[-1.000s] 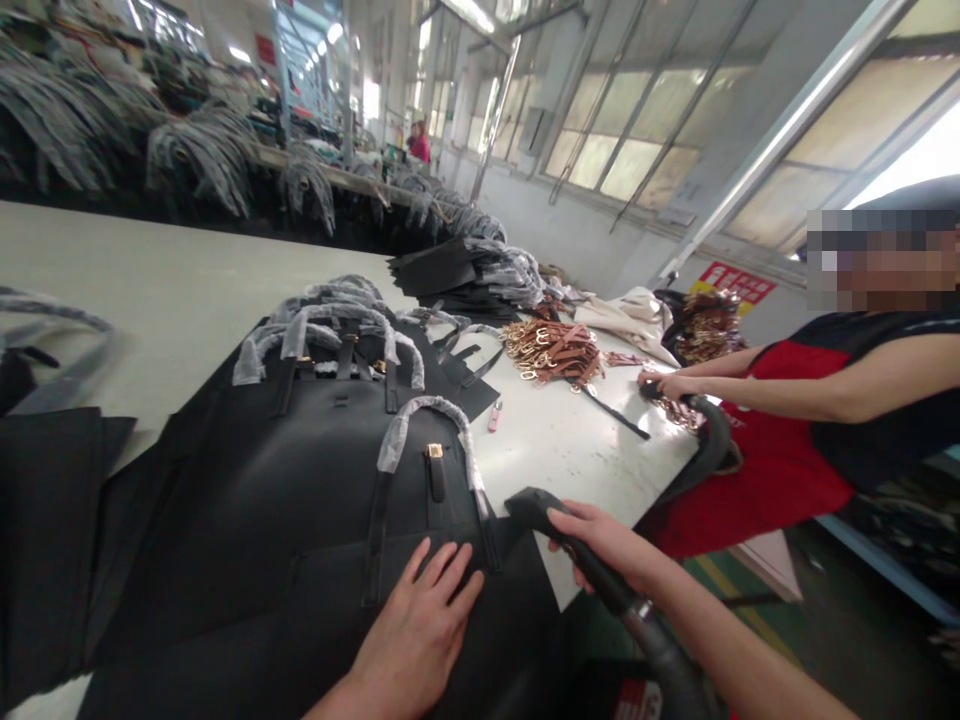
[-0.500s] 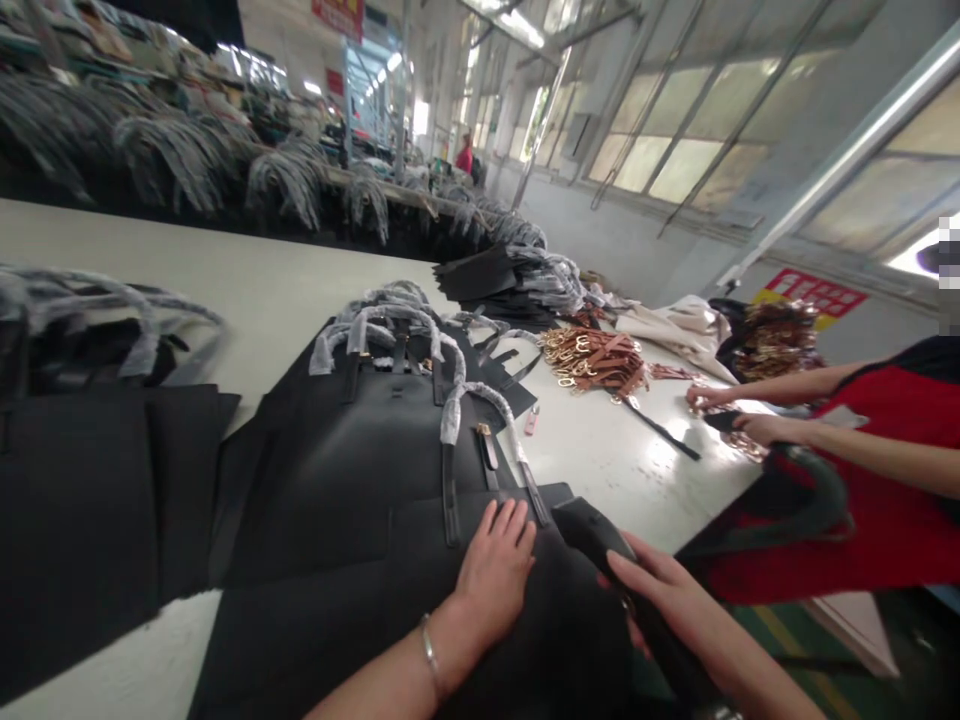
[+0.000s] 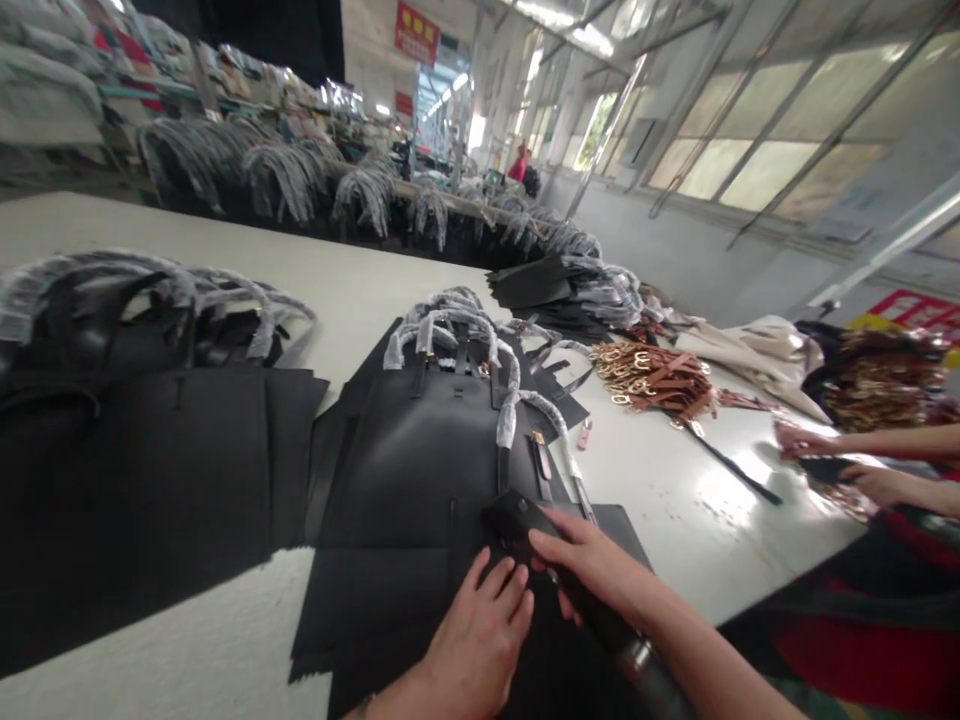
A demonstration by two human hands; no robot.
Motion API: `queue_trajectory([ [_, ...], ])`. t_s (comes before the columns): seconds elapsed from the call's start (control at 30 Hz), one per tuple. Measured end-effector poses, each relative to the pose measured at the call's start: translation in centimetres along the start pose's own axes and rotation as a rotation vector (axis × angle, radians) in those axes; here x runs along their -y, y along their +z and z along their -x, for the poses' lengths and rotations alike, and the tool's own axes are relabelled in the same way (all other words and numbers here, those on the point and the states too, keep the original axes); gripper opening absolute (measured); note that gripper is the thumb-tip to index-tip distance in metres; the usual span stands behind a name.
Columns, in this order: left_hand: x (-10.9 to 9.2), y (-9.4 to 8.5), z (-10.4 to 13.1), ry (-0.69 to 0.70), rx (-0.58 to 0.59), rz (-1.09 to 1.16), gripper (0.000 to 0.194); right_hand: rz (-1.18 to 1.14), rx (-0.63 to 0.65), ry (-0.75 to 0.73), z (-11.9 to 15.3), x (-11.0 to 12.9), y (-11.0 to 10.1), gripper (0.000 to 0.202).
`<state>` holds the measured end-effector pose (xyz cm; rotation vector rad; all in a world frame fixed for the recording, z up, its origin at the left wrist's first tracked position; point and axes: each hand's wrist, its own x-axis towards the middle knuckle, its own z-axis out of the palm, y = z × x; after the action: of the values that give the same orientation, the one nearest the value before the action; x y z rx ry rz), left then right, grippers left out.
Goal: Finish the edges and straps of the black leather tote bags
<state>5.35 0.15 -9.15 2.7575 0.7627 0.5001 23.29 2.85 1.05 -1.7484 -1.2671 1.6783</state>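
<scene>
now both hands meet around the black nozzle.

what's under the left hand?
Black panels show around the left hand. Whatever is directly under the palm is covered, so can't tell if a seam or fitting is there. The right hand holds the tool just beyond the left fingertips.
</scene>
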Motion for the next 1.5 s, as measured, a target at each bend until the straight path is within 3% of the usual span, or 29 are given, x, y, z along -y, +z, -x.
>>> queue_trajectory([
  [0.1,0.0,-0.3,0.0,-0.016,0.028,0.036,0.047,0.071,-0.115,-0.075,-1.2,1.2,0.0,0.046],
  [0.2,0.1,-0.3,0.3,0.006,0.009,0.057,0.048,0.101,-0.174,-0.071,-0.4,1.8,-0.4,0.057],
  [0.33,0.3,1.0,0.1,0.07,-0.058,0.093,0.045,0.139,0.018,0.053,1.3,2.1,0.6,0.058],
  [0.43,0.3,2.4,-0.6,0.037,-0.102,0.153,0.032,0.198,0.123,0.068,0.7,2.7,2.5,0.052],
  [0.53,0.4,3.1,-0.9,0.019,-0.134,0.157,0.027,0.264,0.064,-0.024,-1.1,4.1,4.1,0.043],
  [0.63,0.6,3.0,-0.8,0.034,-0.128,0.142,0.03,0.333,0.001,-0.127,-2.0,5.1,4.4,0.037],
  [0.77,0.6,2.7,-0.7,-0.007,-0.094,0.223,0.028,0.266,0.133,0.064,-0.6,4.1,3.2,0.053],
  [0.87,0.4,2.6,-0.8,-0.019,-0.081,0.248,0.029,0.221,0.157,0.135,-0.2,3.4,3.0,0.057],
  [0.93,0.4,2.5,-0.9,-0.02,-0.062,0.241,0.032,0.29,0.091,0.017,-1.0,3.9,3.5,0.051],
  [1.03,0.4,2.3,-0.6,-0.035,-0.027,0.218,0.039,0.421,-0.106,-0.253,-2.4,5.3,4.3,0.045],
  [1.1,0.4,2.2,-0.2,-0.041,-0.017,0.208,0.042,0.407,-0.168,-0.27,-2.5,5.8,4.0,0.054],
  [1.2,-0.3,2.6,0.3,-0.045,-0.007,0.218,0.05,0.327,-0.177,-0.166,-0.9,4.3,2.4,0.064],
  [1.33,-2.0,3.0,0.7,-0.071,0.018,0.268,0.06,0.253,-0.213,-0.101,2.3,-1.0,0.7,0.072],
  [1.43,-1.6,1.2,0.6,-0.136,-0.001,0.338,0.05,0.185,-0.234,-0.101,3.7,-5.3,1.0,0.076],
  [1.5,0.4,-1.2,0.4,-0.257,-0.051,0.358,0.042,0.136,-0.251,-0.107,4.0,-7.2,1.6,0.079],
])
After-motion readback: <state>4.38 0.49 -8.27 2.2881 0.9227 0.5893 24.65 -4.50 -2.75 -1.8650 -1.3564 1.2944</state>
